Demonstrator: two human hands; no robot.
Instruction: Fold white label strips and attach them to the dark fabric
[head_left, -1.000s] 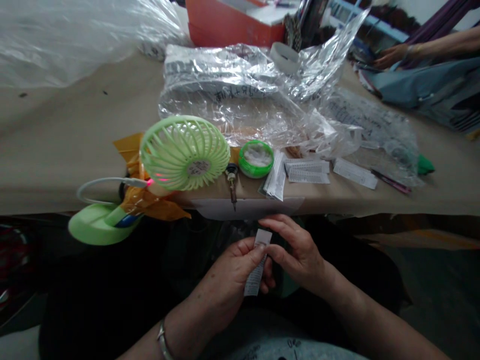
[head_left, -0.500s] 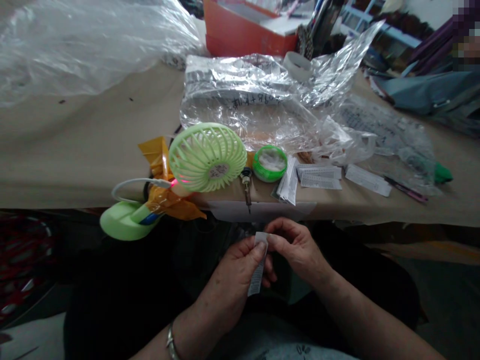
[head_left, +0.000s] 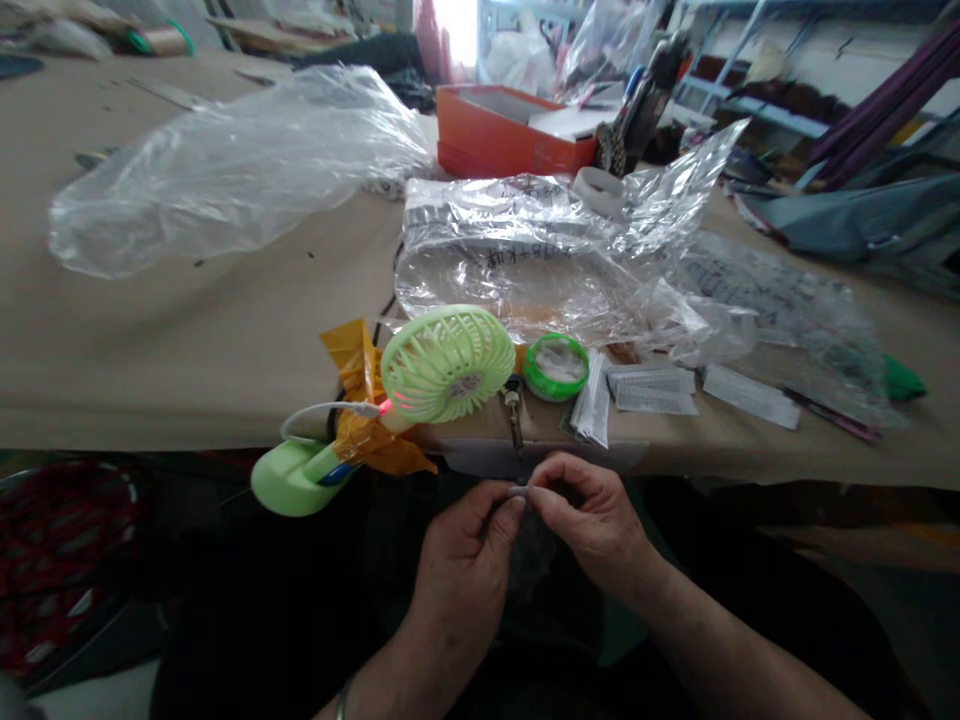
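Just in front of the table edge, my left hand and my right hand meet, thumbs and forefingers pinched. Between their tips shows a small pale bit of a printed paper strip; the rest of it is hidden by the fingers. Beyond the hands, a thin pointed tool lies at the table edge. Beside it stands a round green tub with white stuff inside. A fanned bundle of white strips and more printed strips lie to the right.
A light green fan leans at the edge, wrapped in orange tape, with a white cable. Clear plastic bags cover the table's middle. Behind are a tape roll and an orange box.
The strip, upright and mostly visible before, is now almost hidden between my fingertips. My left hand has turned and its thumb has moved up. The view has tilted up, showing more of the room.
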